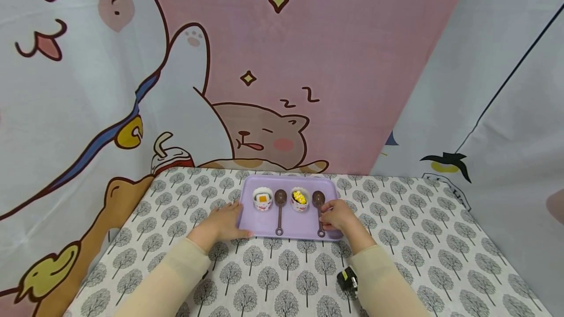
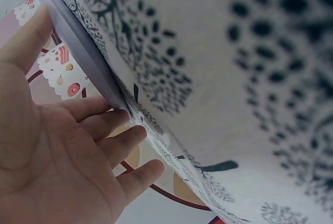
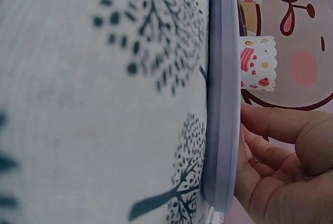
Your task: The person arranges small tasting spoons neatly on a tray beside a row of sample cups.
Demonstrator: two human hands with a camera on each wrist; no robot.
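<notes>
A lilac tray [image 1: 299,229] lies on the table. On it stand two patterned paper cups: the left cup [image 1: 263,206] holds something white with an orange square, the right cup [image 1: 299,206] something dark topped with yellow. One brown spoon [image 1: 280,197] lies between the cups, and a second brown spoon [image 1: 318,198] lies right of them. My left hand [image 1: 224,221] touches the tray's left edge, its fingers spread in the left wrist view. At the tray's right end, my right hand [image 1: 339,215] pinches the right spoon's handle between thumb and curled fingers; the exact contact is partly hidden.
The table is covered by a white cloth [image 1: 269,278] with grey trees. Behind it hangs a pink and white curtain [image 1: 343,62] with cartoon animals. A small black device [image 1: 347,280] shows beside my right sleeve.
</notes>
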